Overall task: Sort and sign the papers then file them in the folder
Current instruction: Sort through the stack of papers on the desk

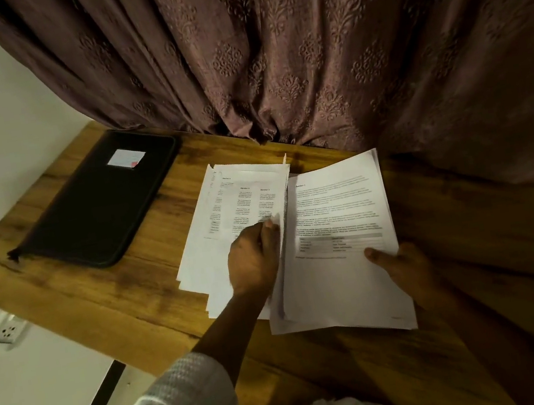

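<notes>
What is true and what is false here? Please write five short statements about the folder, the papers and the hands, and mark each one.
1. The black folder lies closed on the table. True.
2. The folder lies to the right of the papers. False: it lies to their left.
3. The right hand holds a stack of papers near its lower edge. True.
4. The left hand holds a pen. False: its fingers pinch one of the spread papers, and no pen shows.
5. A bare wall stands behind the table. False: a patterned curtain hangs there.
</notes>
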